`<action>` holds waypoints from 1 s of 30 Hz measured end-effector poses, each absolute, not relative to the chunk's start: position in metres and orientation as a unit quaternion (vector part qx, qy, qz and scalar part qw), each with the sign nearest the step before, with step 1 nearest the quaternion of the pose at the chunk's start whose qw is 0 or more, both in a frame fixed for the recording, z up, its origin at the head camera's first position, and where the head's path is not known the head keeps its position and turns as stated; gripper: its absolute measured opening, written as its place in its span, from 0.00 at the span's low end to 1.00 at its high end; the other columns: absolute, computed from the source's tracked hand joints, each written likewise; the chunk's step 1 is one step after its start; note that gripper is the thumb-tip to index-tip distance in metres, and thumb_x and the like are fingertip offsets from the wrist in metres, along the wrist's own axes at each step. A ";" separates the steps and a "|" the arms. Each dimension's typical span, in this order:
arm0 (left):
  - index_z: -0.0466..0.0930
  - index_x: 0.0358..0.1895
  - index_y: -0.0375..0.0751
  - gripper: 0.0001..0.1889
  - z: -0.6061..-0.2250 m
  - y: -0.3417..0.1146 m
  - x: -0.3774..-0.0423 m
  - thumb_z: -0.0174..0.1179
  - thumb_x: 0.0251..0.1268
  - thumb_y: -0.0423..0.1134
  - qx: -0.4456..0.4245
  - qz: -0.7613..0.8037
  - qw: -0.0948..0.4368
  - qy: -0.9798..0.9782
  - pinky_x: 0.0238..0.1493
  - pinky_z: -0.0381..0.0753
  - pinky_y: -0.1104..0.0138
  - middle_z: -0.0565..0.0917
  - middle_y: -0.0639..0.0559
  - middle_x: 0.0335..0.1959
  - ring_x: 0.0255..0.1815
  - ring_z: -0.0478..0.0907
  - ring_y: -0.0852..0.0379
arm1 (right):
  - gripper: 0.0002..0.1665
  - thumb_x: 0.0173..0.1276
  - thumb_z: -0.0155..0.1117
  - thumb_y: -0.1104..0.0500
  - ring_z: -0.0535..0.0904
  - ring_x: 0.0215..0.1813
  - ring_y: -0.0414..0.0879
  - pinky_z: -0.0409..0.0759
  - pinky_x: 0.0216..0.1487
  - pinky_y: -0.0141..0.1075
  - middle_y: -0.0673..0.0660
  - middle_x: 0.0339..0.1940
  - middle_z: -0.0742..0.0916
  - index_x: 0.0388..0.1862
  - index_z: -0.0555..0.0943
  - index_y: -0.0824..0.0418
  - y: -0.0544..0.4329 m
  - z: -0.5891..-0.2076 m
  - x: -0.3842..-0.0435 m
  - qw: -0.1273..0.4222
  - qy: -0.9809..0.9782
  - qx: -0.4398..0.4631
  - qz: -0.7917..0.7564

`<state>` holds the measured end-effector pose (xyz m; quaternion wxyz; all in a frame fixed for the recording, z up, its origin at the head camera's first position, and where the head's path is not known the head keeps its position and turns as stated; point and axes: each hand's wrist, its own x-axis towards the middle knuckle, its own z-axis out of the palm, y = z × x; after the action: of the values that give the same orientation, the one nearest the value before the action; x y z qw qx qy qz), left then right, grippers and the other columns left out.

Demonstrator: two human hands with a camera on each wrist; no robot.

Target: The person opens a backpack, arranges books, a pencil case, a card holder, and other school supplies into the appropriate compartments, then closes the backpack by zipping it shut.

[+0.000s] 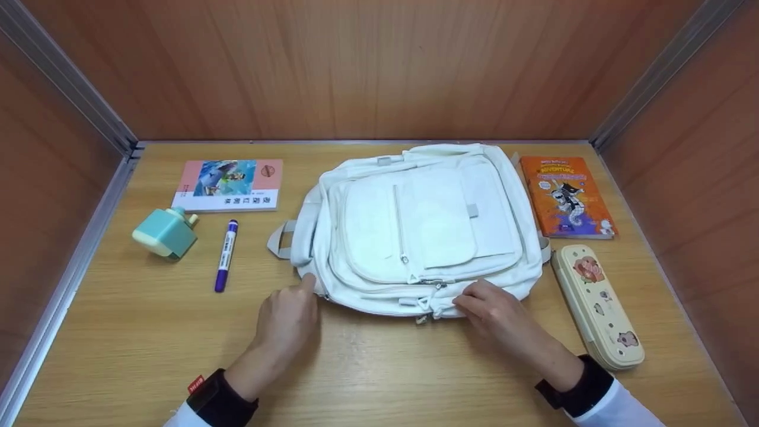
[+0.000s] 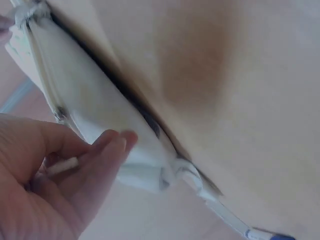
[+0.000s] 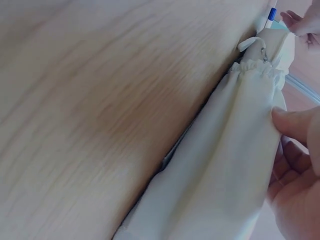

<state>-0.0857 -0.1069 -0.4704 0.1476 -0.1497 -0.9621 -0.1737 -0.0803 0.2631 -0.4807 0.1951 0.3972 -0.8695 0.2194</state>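
Observation:
A white backpack (image 1: 436, 219) lies flat on the table, its front pockets facing up. At its lower left corner is my left hand (image 1: 287, 317); in the left wrist view its curled fingers pinch a small white piece (image 2: 62, 166), which looks like a zipper pull. A metal zipper slider (image 2: 61, 114) shows just beyond those fingers. My right hand (image 1: 498, 314) grips the near edge of the backpack right of the middle, thumb on the fabric in the right wrist view, other fingers partly hidden behind it. White zipper pulls (image 1: 424, 303) hang close to this hand.
Left of the backpack are a pink and white book (image 1: 234, 201), a teal pencil sharpener (image 1: 169, 231) and a purple marker (image 1: 226, 256). On the right are an orange book (image 1: 566, 196) and a cream pencil case (image 1: 599, 305). Wooden panels (image 1: 367, 71) enclose the table's back and sides.

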 end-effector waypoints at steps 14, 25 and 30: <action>0.84 0.48 0.28 0.13 -0.449 -0.130 -0.120 0.60 0.61 0.21 -0.092 -0.243 0.009 -0.966 0.32 0.86 0.51 0.88 0.33 0.34 0.30 0.87 0.40 | 0.14 0.57 0.76 0.74 0.82 0.42 0.46 0.84 0.44 0.36 0.53 0.40 0.85 0.41 0.89 0.63 0.264 -0.482 -0.080 0.194 -0.869 0.402 0.214; 0.92 0.42 0.34 0.14 -0.438 -0.132 -0.154 0.57 0.61 0.24 -0.071 -0.229 -0.047 -0.970 0.27 0.75 0.58 0.86 0.44 0.28 0.24 0.78 0.50 | 0.13 0.57 0.75 0.73 0.81 0.41 0.46 0.82 0.44 0.37 0.53 0.40 0.85 0.41 0.89 0.63 0.266 -0.484 -0.082 0.196 -0.863 0.418 0.208; 0.88 0.40 0.33 0.09 -0.441 -0.128 -0.154 0.57 0.65 0.26 -0.117 -0.174 -0.071 -0.975 0.26 0.73 0.58 0.81 0.45 0.25 0.25 0.76 0.49 | 0.12 0.58 0.74 0.73 0.81 0.40 0.46 0.81 0.43 0.36 0.53 0.39 0.84 0.41 0.89 0.63 0.268 -0.486 -0.081 0.198 -0.859 0.423 0.211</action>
<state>-0.1539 -0.1277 -0.4412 -0.0712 -0.1171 -0.9752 -0.1739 -0.0812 0.2676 -0.4862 0.1983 0.4230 -0.8587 0.2106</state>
